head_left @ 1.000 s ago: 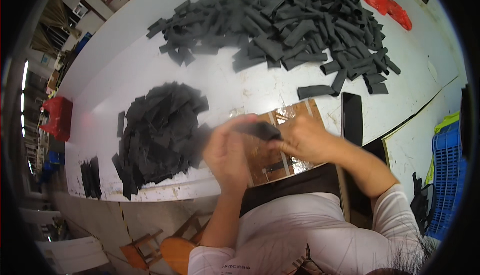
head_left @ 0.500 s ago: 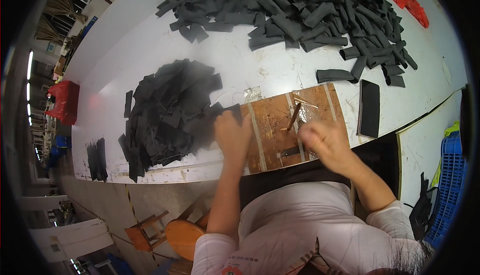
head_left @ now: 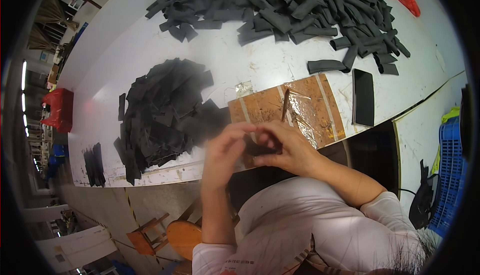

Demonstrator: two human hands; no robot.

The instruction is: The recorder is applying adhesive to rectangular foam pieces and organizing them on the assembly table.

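Between the two hands, over the near left part of the brown board [head_left: 312, 106], I see a dark cloth piece [head_left: 259, 148]. From where I steer, far off, it lies just left of the right hand [head_left: 287, 147] and just right of the left hand [head_left: 226, 150]. Its long side seems to run from hand to hand, but fingers and blur hide too much for me to be sure. The right hand is curled on it, with fingers above and thumb below. The left hand has bent fingers that point at the right hand; I can't tell if they pinch the cloth too.

A thin brown stick [head_left: 285, 105] is just past the right knuckles, on the far side from the body. Its long way points away from me, almost straight up in my view. The right hand is the nearer one to it. The left hand is nearer to the heap of flat black pieces [head_left: 162, 112] on the white table [head_left: 225, 60].
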